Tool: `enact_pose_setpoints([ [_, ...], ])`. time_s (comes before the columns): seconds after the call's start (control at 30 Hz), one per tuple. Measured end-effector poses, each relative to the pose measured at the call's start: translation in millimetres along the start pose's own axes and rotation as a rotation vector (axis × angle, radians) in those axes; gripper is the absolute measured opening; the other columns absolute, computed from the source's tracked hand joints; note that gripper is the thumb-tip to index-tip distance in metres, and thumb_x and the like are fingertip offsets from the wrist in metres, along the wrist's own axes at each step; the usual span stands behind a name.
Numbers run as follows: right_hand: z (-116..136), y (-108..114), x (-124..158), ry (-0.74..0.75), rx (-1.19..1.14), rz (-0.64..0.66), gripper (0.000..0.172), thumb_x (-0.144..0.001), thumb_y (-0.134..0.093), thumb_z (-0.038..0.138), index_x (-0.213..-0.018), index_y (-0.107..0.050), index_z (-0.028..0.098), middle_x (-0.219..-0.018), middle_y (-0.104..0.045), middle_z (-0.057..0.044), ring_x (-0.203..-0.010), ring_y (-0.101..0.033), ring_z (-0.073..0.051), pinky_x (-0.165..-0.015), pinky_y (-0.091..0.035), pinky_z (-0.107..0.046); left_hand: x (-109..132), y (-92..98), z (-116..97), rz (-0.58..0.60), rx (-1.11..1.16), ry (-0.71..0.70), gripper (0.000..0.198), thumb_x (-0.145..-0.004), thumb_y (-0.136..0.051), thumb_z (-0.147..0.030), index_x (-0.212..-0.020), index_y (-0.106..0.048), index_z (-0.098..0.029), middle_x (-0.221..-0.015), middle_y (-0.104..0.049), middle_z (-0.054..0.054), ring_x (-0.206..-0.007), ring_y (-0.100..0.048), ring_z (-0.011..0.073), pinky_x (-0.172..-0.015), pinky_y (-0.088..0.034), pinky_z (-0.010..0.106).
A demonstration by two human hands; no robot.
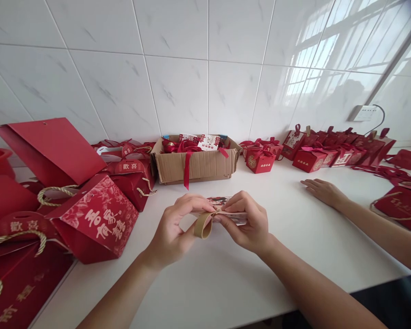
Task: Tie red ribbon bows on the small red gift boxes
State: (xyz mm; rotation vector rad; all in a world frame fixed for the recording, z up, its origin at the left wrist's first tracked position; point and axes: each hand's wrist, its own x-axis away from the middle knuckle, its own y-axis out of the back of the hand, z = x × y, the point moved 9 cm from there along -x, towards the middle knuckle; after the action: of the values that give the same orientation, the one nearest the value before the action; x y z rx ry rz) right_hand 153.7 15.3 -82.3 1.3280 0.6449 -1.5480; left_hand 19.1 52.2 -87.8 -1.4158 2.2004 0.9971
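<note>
Between my two hands, above the white table [287,237], is a small printed gift box [220,200], mostly hidden by the fingers. From its near edge a gold ribbon loop [203,227] sticks out toward me. My left hand [176,227] is closed, its fingertips pinching at the base of the loop. My right hand [248,220] is closed on the box's right side, thumb below and fingers above, its tips meeting the left ones at the ribbon.
Red gift boxes [101,219] with rope handles crowd the left. A cardboard box [197,165] of ribbons and cards stands by the tiled wall. Small red boxes [308,160] line the back right. Another person's hand [324,192] rests flat on the table at right.
</note>
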Motion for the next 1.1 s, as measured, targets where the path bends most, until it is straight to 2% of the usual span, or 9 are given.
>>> enact_pose_setpoints([
  [0.17, 5.0, 0.3, -1.1, 0.044, -0.016, -0.005, 0.018, -0.078, -0.066, 0.015, -0.082, -0.051, 0.022, -0.083, -0.065, -0.006, -0.074, -0.065, -0.018, -0.061, -0.051, -0.032, 0.9, -2.7, -1.0, 0.039, -0.017, -0.03, 0.017, -0.08, -0.057, -0.014, -0.095, -0.063, -0.022, -0.098, -0.064, 0.008, -0.103, -0.057, 0.0233, -0.092, -0.046, 0.04],
  [0.37, 5.7, -0.6, -2.1, 0.059, -0.003, -0.011, 0.017, -0.077, -0.066, 0.013, -0.08, -0.053, 0.023, -0.075, -0.07, -0.003, -0.071, -0.065, -0.018, -0.063, -0.05, -0.032, 1.0, -1.3, 12.1, -0.013, -0.048, 0.068, 0.014, -0.081, -0.061, -0.017, -0.092, -0.064, -0.024, -0.099, -0.062, 0.007, -0.105, -0.055, 0.0222, -0.088, -0.049, 0.036],
  [0.5, 6.0, -0.2, -2.6, 0.065, 0.002, -0.022, 0.016, -0.077, -0.066, 0.013, -0.079, -0.054, 0.023, -0.073, -0.07, -0.003, -0.069, -0.064, -0.018, -0.061, -0.051, -0.033, -0.1, -1.0, 10.1, -0.028, -0.056, 0.025, 0.015, -0.08, -0.061, -0.015, -0.091, -0.064, -0.026, -0.095, -0.063, 0.004, -0.101, -0.056, 0.0201, -0.088, -0.048, 0.034],
  [0.63, 7.6, -2.9, -4.1, 0.074, -0.01, 0.012, 0.019, -0.077, -0.065, 0.01, -0.078, -0.052, 0.023, -0.086, -0.073, -0.006, -0.081, -0.067, -0.02, -0.065, -0.052, -0.034, 0.6, -2.8, 13.0, -0.008, -0.043, 0.028, 0.014, -0.081, -0.061, -0.015, -0.091, -0.063, -0.025, -0.095, -0.062, 0.003, -0.097, -0.058, 0.0185, -0.087, -0.048, 0.033],
  [0.73, 8.7, -3.4, -3.5, 0.098, -0.003, 0.022, 0.02, -0.077, -0.066, 0.009, -0.077, -0.051, 0.023, -0.085, -0.074, -0.004, -0.08, -0.067, -0.019, -0.066, -0.052, -0.034, 1.7, -2.8, 15.7, -0.003, -0.022, 0.043, 0.014, -0.081, -0.06, -0.015, -0.091, -0.063, -0.025, -0.095, -0.061, 0.004, -0.097, -0.058, 0.0188, -0.086, -0.048, 0.033],
  [1.1, -0.5, -8.2, 0.7, 0.04, -0.007, 0.058, 0.016, -0.08, -0.063, 0.012, -0.082, -0.052, 0.023, -0.089, -0.073, -0.005, -0.083, -0.065, -0.019, -0.068, -0.052, -0.034, 0.5, -0.5, 14.7, -0.036, -0.036, 0.011, 0.018, -0.08, -0.059, -0.009, -0.09, -0.065, -0.024, -0.095, -0.063, 0.004, -0.097, -0.06, 0.019, -0.087, -0.048, 0.032],
])
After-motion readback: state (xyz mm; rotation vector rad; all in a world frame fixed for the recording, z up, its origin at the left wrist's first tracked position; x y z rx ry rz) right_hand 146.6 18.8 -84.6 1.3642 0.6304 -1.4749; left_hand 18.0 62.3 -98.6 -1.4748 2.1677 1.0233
